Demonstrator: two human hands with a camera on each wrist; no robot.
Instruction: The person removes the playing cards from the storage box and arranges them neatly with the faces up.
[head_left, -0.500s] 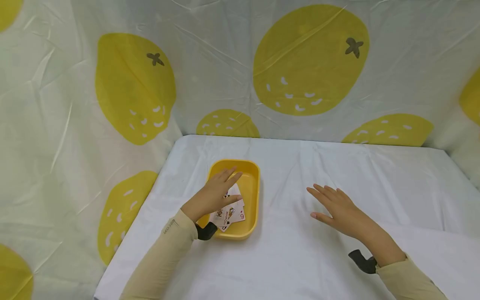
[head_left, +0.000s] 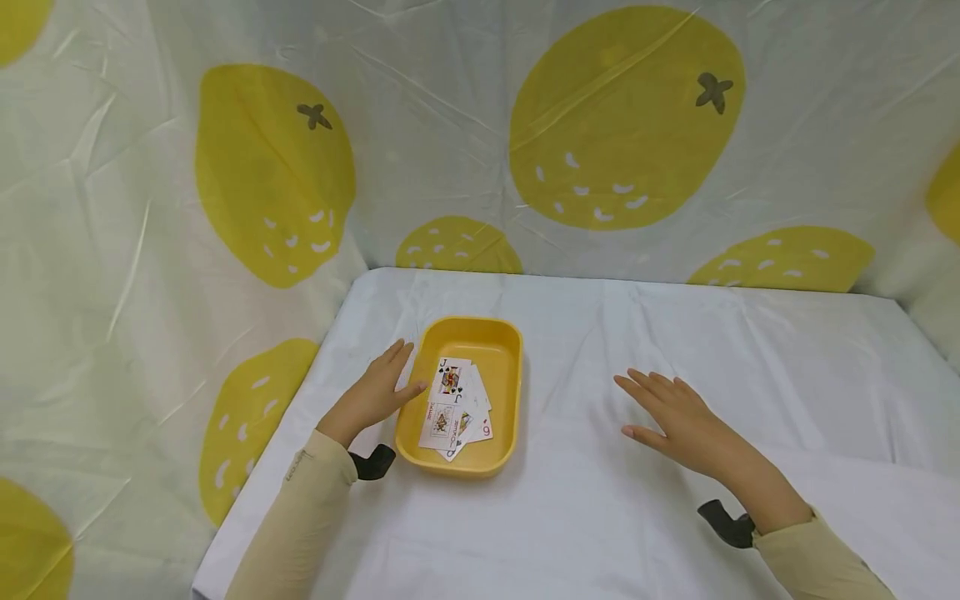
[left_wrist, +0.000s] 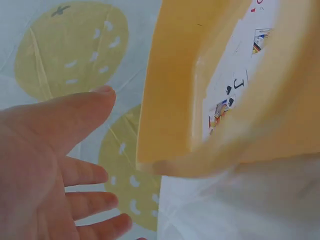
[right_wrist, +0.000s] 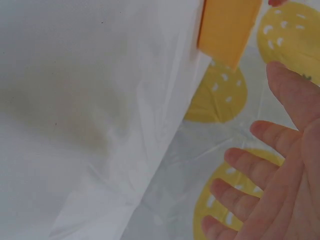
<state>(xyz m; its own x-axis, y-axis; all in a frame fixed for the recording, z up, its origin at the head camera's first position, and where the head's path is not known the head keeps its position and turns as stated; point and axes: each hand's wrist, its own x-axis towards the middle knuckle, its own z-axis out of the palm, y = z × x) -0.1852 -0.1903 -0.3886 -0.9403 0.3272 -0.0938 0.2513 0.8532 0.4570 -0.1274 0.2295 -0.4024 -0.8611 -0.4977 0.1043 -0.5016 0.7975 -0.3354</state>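
A yellow plastic tray lies on the white-covered table, left of the middle. Inside it several playing cards overlap face up, among them a jack of spades and a red-marked card. My left hand is at the tray's left side, fingers extended, its thumb overlapping the rim in the head view; nothing is in it. In the left wrist view the same hand shows a bare palm beside the tray wall. Well to the right of the tray, my right hand is held over the cloth with fingers straight and holding nothing.
A white cloth with soft creases covers the table. Behind and to the left stands a pale curtain printed with big yellow lemons. Each wrist carries a black curved mount.
My left hand has moved left from over the tray to its left side, uncovering the cards. The right hand keeps its place.
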